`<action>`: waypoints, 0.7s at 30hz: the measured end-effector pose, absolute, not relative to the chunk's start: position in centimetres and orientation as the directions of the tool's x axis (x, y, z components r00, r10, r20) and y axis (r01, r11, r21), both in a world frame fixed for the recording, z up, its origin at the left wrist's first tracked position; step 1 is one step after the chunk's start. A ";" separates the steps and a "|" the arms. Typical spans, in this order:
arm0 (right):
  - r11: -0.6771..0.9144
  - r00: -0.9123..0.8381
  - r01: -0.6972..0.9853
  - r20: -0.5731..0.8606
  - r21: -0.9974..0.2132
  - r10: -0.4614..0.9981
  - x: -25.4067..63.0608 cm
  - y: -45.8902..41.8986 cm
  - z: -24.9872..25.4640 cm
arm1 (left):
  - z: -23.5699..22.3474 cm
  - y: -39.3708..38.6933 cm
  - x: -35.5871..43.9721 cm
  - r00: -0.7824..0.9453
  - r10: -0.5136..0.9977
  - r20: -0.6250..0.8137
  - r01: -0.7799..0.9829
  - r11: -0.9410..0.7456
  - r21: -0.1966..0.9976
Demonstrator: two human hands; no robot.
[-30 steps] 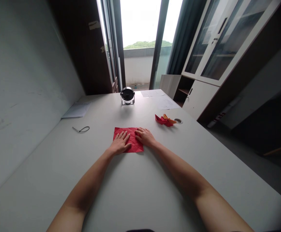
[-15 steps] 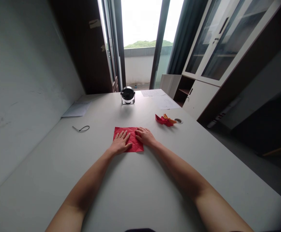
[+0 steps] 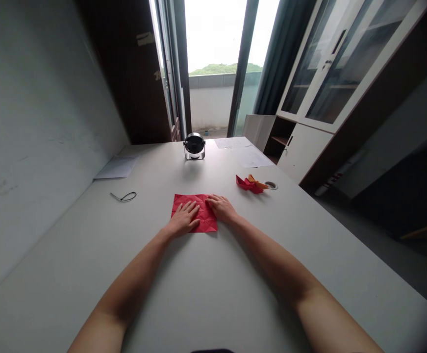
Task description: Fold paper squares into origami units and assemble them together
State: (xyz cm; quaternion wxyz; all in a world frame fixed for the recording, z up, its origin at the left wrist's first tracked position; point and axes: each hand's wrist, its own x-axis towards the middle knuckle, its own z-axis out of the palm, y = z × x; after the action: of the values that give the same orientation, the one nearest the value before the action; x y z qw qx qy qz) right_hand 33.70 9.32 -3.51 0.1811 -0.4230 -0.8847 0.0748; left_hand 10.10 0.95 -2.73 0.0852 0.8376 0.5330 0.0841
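Observation:
A creased square of red paper (image 3: 189,202) lies flat on the white table (image 3: 206,289) in front of me. My left hand (image 3: 182,219) rests on its near left part, fingers spread flat on the sheet. On the paper's right edge lies my right hand (image 3: 221,208), its fingers stretched out leftward and pressing down. Neither hand holds anything.
Folded red and orange paper figures (image 3: 250,183) sit to the right, next to a cable hole (image 3: 271,185). A small round desk fan (image 3: 194,145) stands at the back. White sheets (image 3: 117,167) lie at the left and far right, and a black loop (image 3: 125,196) lies at the left.
Both hands stay flat on the red paper; the left hand has shifted slightly to the right across the sheet.

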 end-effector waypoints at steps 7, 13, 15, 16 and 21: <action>0.649 -0.586 0.698 0.279 -0.304 0.761 34.0 10.2 -4.1 | -2.4 0.7 11.5 0.580 0.803 0.134 0.755 -0.592 0.281; 0.649 -0.583 0.692 0.286 -0.317 0.761 34.0 10.5 -4.5 | -1.8 0.7 11.6 0.651 0.741 0.164 0.639 -0.652 0.409; 0.648 -0.581 0.691 0.288 -0.320 0.762 34.0 10.5 -4.5 | -1.5 0.5 11.6 0.666 0.729 0.159 0.608 -0.653 0.452; 0.650 -0.582 0.689 0.289 -0.321 0.760 34.0 10.5 -4.5 | -1.4 0.5 11.6 0.671 0.724 0.157 0.594 -0.652 0.470; 0.658 -0.586 0.680 0.299 -0.325 0.753 34.1 10.4 -4.5 | -1.1 0.4 11.8 0.682 0.710 0.175 0.553 -0.657 0.512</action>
State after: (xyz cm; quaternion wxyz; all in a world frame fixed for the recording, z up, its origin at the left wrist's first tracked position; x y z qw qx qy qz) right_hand 34.08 10.43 -4.47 0.2090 -0.4043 -0.8861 0.0883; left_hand 11.83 0.36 -1.13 0.2143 0.8915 0.3543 0.1835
